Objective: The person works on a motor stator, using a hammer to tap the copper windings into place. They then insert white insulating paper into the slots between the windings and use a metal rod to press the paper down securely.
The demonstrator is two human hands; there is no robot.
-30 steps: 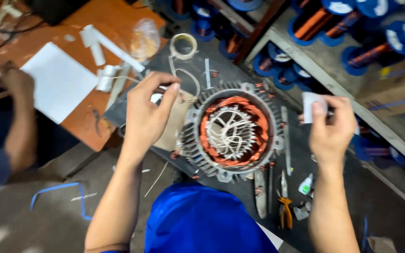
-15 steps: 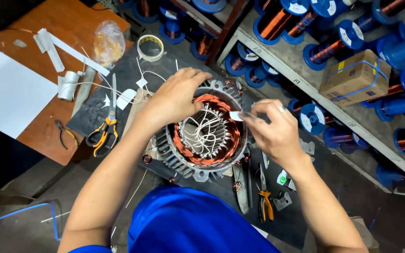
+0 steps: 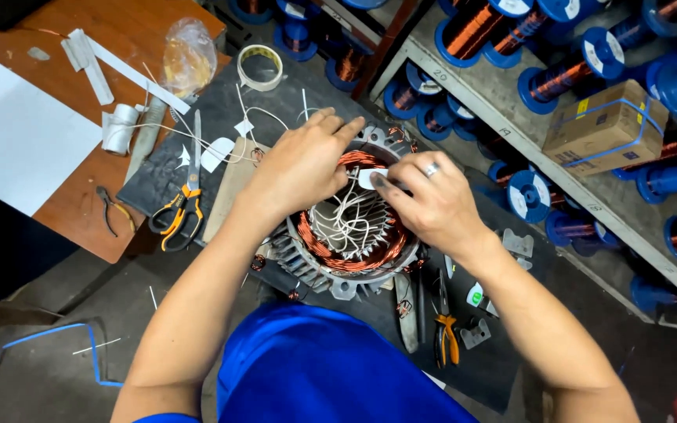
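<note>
**Two hands at work on a motor**

Far left, a white sheet of paper (image 3: 21,137) lies on the brown counter (image 3: 131,31). Next to it sit white strips, a small white roll (image 3: 119,128) and a pair of scissors (image 3: 182,200) with orange handles — the scissors lie on a dark mat (image 3: 221,117). A ring of tape (image 3: 260,66) rests near the top of the mat.

In the middle is the motor (image 3: 350,243), round and open, with copper wire wound inside and white strings bunched in its hole. The left hand (image 3: 299,168) lies over its top rim with the fingers curled down onto the wire. The right hand (image 3: 432,204) is just beside it, pinching a small white piece (image 3: 370,178) between thumb and finger — right over the motor.

Below the right hand lie pliers (image 3: 447,333) with orange handles. Far right, shelves hold blue spools (image 3: 546,78) of copper wire and a cardboard box (image 3: 609,129).
</note>
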